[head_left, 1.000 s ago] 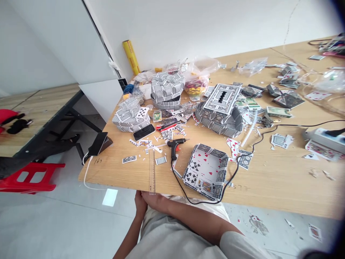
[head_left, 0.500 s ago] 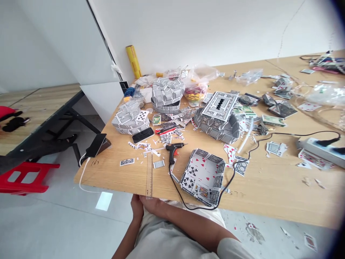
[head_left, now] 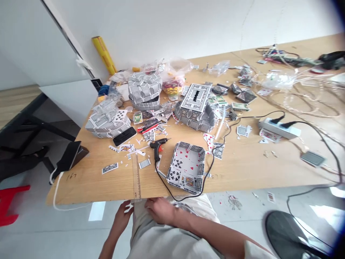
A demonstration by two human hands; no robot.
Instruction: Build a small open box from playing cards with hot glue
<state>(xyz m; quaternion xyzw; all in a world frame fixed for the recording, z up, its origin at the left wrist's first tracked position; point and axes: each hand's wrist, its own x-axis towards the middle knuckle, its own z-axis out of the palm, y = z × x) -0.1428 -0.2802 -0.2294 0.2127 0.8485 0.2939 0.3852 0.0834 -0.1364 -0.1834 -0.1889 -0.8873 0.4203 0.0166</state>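
Both hands are below the table's front edge, at my lap. My left hand [head_left: 123,215] hangs beside my thigh, its fingers loosely bent and apart, with white showing between them that I cannot make out. Over my lap lies my right hand [head_left: 161,211], fingers curled in and no object visible in it. Nearest on the table are a clear ruler [head_left: 137,180], jutting over the edge, and an open box made of playing cards [head_left: 201,167]. A black glue gun [head_left: 156,148] lies left of that box, its cord looping around the box's front.
Card-covered boxes, one round [head_left: 145,90], one at the left [head_left: 107,120] and one with a lid askew [head_left: 195,99], stand behind. A phone [head_left: 124,136], card scraps, a red cutter [head_left: 148,128] and a power strip [head_left: 280,128] lie about. A round black base [head_left: 285,230] stands on the floor.
My hands were together at the table edge; now they are apart, the left one lower and further left. The view has swung right, bringing the floor base and more cables into sight.
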